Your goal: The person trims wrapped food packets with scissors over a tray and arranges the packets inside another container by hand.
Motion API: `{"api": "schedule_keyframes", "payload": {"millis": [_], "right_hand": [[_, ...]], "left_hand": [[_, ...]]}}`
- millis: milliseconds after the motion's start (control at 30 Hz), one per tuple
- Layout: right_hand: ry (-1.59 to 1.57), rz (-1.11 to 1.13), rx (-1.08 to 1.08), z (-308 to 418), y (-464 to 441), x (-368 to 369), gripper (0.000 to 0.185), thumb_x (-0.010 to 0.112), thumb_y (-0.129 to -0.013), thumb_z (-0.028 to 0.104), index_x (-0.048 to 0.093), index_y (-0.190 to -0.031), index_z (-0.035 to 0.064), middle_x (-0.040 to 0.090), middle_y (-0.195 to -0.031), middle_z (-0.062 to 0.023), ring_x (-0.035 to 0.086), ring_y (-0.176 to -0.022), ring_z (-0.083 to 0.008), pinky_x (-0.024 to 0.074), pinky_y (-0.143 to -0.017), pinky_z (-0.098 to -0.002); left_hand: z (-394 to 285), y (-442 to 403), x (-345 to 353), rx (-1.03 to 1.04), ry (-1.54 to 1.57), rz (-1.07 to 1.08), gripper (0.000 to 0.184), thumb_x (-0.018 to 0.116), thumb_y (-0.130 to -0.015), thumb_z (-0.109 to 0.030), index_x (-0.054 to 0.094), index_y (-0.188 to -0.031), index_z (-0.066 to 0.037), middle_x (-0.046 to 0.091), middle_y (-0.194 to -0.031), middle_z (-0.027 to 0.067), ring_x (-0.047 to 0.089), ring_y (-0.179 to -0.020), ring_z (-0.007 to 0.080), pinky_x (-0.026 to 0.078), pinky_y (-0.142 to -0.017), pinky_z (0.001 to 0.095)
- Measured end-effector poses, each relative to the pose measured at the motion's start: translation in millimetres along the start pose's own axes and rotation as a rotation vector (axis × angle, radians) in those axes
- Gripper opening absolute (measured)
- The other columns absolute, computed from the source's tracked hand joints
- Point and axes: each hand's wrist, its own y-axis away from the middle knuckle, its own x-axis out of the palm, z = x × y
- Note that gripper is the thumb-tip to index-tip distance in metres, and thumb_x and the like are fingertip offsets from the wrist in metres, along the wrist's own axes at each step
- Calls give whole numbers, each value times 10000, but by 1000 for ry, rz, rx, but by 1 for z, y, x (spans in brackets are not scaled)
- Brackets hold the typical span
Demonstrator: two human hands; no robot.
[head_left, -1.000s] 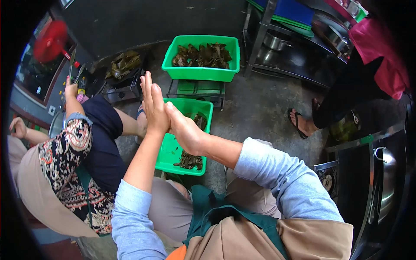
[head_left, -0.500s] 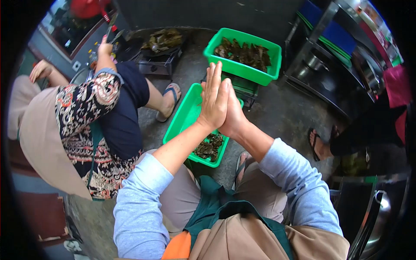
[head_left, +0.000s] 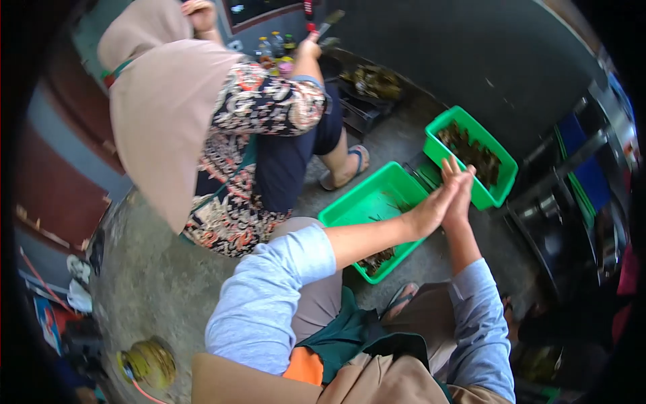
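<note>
My left hand [head_left: 431, 210] and my right hand [head_left: 459, 200] are pressed palm to palm in front of me, fingers stretched out and pointing away. Nothing shows between them. Beyond the fingertips stands a green bin [head_left: 499, 196] holding dark brown leaves [head_left: 471, 153]. Below and left of my hands, a second green bin [head_left: 350, 210] on the floor holds a smaller heap of dark scraps [head_left: 375, 261]; my left forearm crosses over part of it.
A person in a patterned top [head_left: 269, 101] sits at the left, holding a utensil near a low stove [head_left: 360, 111] with leaves beside it. Bottles [head_left: 276, 46] stand by the wall. A gas cylinder [head_left: 151, 363] is lower left, metal racks [head_left: 579, 168] at the right.
The view has swung left, so the bins and my joined hands appear farther right and the seated person nearer the middle. My palms remain together. The gas cylinder has come into view.
</note>
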Motion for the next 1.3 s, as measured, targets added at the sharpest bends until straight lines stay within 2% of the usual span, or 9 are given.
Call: {"api": "schedule_keyframes", "payload": {"millis": [133, 267, 400, 600, 733, 933, 1067, 1167, 1300], "right_hand": [[65, 14, 93, -11, -10, -20, 682, 274, -996, 582, 274, -1479, 102, 410, -1443, -125, 380, -1340, -257, 322, -1105, -407], [349, -192, 263, -28, -26, -62, 603, 448, -969, 502, 352, -1433, 130, 513, -1319, -74, 524, -1120, -203, 455, -861, -379], [756, -188, 57, -30, -11, -87, 610, 566, -933, 326, 320, -1450, 114, 580, -1208, -77, 575, -970, -162, 466, -725, -326], [614, -249, 86, 2, 14, -88, 542, 452, -944, 54, 299, -1459, 129, 629, -1092, -129, 606, -599, -146, 469, -512, -239], [748, -118, -20, 23, 37, -77, 600, 358, -833, -123, 366, -1407, 53, 582, -1116, -205, 598, -591, -154, 512, -601, -278], [592, -1, 254, 14, 60, -45, 570, 613, -844, 84, 423, -1379, 35, 554, -1251, -123, 582, -936, -173, 520, -727, -314], [161, 187, 536, 12, 74, -4, 364, 598, -930, 200, 510, -1265, 86, 599, -1044, -26, 582, -907, -139, 505, -733, -311], [-163, 417, 666, -16, 71, 1, 301, 598, -934, 387, 552, -1183, 224, 611, -1087, 33, 592, -938, -102, 503, -760, -322], [-558, 734, 535, 11, 99, 36, 630, 467, -950, 551, 434, -1398, 109, 568, -1294, -115, 582, -1128, -277, 482, -925, -440]], "left_hand": [[-14, -3, -17, 108, -297, -89, 549, 450, -1007, -327, 340, -1429, 7, 431, -1444, 173, 408, -1347, 261, 322, -1108, 358], [-22, 9, -45, -23, -1024, -135, 737, 619, -855, -328, 304, -1456, -41, 380, -1460, 220, 333, -1383, 360, 357, -1077, 496], [-14, 23, -72, -223, -1193, -97, 850, 661, -807, -322, 221, -1487, -66, 231, -1534, 220, 195, -1420, 435, 319, -1067, 609], [-17, 33, -87, -84, -1247, -192, 835, 675, -784, -298, 266, -1463, -34, 267, -1501, 266, 238, -1394, 462, 319, -1093, 548], [-10, 31, -88, 96, -1205, -266, 773, 688, -776, -270, 338, -1421, -29, 288, -1484, 281, 270, -1370, 481, 280, -1123, 507], [-23, 25, -62, 341, -1125, -286, 690, 675, -784, -184, 384, -1392, -34, 312, -1472, 268, 311, -1356, 446, 274, -1125, 481], [-37, 15, -28, 479, -967, -226, 606, 655, -792, -144, 448, -1353, -47, 329, -1473, 235, 340, -1349, 410, 299, -1111, 467], [-46, 9, 4, 640, -904, -137, 569, 641, -808, -173, 459, -1337, -67, 330, -1481, 218, 371, -1335, 396, 329, -1099, 456], [-49, 4, 33, 737, -881, -21, 597, 660, -784, -184, 447, -1334, -93, 313, -1488, 214, 400, -1317, 393, 384, -1063, 472]]}}
